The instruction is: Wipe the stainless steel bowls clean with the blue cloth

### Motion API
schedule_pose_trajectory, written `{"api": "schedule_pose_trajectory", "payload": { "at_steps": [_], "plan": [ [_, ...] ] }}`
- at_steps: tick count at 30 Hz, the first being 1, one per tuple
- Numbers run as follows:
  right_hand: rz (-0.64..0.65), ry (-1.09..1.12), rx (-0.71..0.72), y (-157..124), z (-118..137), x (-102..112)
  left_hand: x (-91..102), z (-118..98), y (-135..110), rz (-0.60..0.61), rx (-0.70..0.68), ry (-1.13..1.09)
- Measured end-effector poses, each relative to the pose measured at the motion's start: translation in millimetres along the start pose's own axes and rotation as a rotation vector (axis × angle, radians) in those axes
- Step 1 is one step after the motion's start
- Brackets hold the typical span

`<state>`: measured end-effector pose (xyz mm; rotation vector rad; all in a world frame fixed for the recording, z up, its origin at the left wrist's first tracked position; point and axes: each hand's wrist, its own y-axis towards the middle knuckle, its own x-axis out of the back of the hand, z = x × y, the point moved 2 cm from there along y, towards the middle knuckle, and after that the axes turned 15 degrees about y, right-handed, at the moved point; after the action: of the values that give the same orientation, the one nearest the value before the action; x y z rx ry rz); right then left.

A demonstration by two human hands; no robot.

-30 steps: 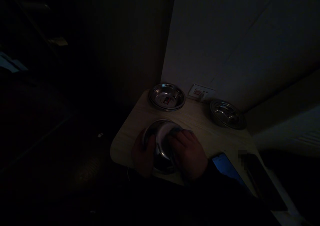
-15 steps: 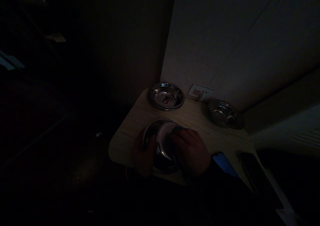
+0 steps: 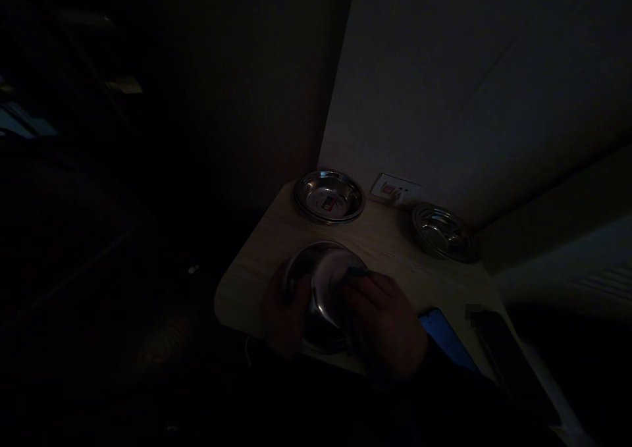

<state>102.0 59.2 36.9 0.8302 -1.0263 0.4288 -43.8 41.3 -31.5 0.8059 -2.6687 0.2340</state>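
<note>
A shiny steel bowl (image 3: 320,262) is in front of me at the near side of the small table. My left hand (image 3: 284,315) grips its left side, with the thumb over the metal. Against the bowl's right side my right hand (image 3: 385,315) presses a dark cloth (image 3: 356,273), bunched under closed fingers. Much of the cloth is hidden by the hand, and the light is very dim. Whether the bowl lies face down or is tilted I cannot tell.
Steel bowls (image 3: 328,200) with a red-and-black label stand at the table's back left. More steel bowls (image 3: 444,233) sit back right, by the wall socket (image 3: 395,188). A phone (image 3: 447,338) and a dark flat object (image 3: 513,361) lie to the right on the wooden tabletop (image 3: 257,262).
My right hand with the cloth has shifted slightly right and down along the bowl. My left hand keeps its grip. The whole view has moved slightly.
</note>
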Motion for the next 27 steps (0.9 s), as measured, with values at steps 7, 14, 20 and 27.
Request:
{"api": "schedule_pose_trajectory", "payload": {
  "at_steps": [7,14,20,27],
  "plan": [
    [0.004,-0.005,-0.035,-1.6,0.1,-1.3,2.0,-4.3,1.0,-0.002,0.019,0.002],
    [-0.040,-0.014,-0.087,-1.8,-0.2,-2.3,1.6,-3.6,0.9,-0.021,0.017,0.030],
    [-0.042,0.006,-0.088,-2.2,-3.9,-2.8,1.3,-2.2,0.1,-0.015,-0.017,0.037],
    [-0.068,0.064,-0.056,-6.3,-0.2,-5.2,0.2,1.1,1.5,0.023,0.019,0.020]
  ]
}}
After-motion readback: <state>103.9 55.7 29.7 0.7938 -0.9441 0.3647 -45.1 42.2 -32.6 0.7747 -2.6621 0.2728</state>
